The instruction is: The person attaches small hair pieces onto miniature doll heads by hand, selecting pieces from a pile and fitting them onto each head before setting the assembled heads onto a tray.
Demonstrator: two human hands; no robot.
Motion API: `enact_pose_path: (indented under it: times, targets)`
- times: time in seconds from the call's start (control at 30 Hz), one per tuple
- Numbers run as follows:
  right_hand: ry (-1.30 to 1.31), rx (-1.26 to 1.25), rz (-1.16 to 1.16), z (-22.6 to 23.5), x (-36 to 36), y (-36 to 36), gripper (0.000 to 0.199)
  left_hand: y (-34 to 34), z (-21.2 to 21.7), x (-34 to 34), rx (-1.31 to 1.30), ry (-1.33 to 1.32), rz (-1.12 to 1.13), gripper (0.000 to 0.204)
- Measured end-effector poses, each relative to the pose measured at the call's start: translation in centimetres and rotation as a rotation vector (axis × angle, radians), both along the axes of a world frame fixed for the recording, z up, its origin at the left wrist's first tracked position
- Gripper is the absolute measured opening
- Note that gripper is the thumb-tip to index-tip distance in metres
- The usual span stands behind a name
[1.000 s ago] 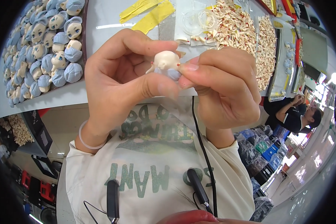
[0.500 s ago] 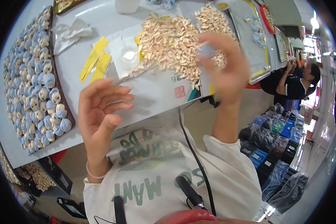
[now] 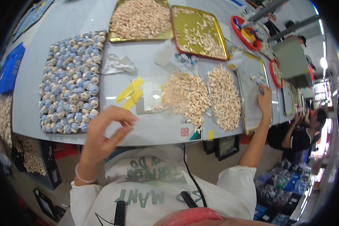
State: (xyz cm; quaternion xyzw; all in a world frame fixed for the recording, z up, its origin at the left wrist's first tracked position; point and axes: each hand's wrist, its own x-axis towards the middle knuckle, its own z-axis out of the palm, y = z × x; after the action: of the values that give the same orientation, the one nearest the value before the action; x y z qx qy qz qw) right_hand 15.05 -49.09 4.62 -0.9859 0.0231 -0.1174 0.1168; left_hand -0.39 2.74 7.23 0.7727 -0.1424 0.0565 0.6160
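My right hand [image 3: 265,101] is over the metal tray [image 3: 252,109] at the right, its fingers bent together around a small blue piece, mostly hidden by them. Just beyond the fingertips lie several small blue-and-white pieces [image 3: 258,79]. My left hand [image 3: 106,133] hovers at the table's front edge with thumb and fingers apart and nothing in them. Ahead of it are yellow tape strips [image 3: 130,92] and a clear round dish [image 3: 155,97] on a white sheet. A heap of small cream-coloured pieces [image 3: 188,96] spreads beside the dish.
A tray of round blue-and-cream doll-like heads [image 3: 69,86] stands at the left. Farther back are two gold trays [image 3: 139,37] [image 3: 180,32] of cream pieces. A second cream pile [image 3: 224,98] lies between the heap and the right tray. Red basins [image 3: 235,22] and a seated co-worker [image 3: 295,130] are at the right.
My right hand has moved right, from above the cream piles to the right tray, carrying the small blue piece. My left hand has stayed near the front edge. The view now takes in more table.
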Motion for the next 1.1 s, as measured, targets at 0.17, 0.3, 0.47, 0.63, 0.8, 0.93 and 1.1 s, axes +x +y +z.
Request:
enact_pose_path:
  times: [0.17,0.3,0.47,0.63,0.8,0.93,1.1]
  targets:
    - [-0.072,-0.058,0.153,0.5,-1.5,1.3,0.038,9.5,3.2,3.9,0.495,-0.216,0.361,0.013]
    - [-0.055,0.172,0.133,3.0,-4.2,6.3,0.033,16.9,1.5,8.8,0.777,-0.153,0.489,0.037]
    - [-0.040,0.188,0.219,3.8,-6.5,10.8,0.026,18.0,-3.5,11.1,1.034,-0.015,0.479,0.057]
    - [0.036,0.302,0.287,3.8,-7.5,13.3,0.025,15.7,-1.9,10.1,1.142,0.113,0.379,0.041]
    - [0.031,0.305,0.378,3.2,-7.5,17.2,0.025,14.4,-1.7,7.4,1.006,-0.138,0.405,0.023]
    - [-0.037,0.171,0.482,2.4,-7.1,19.4,0.025,13.2,-0.6,6.0,0.865,-0.069,0.387,0.018]
    - [-0.015,0.214,0.435,2.0,-6.6,19.3,0.023,13.0,-0.3,5.5,1.088,-0.238,0.486,0.014]
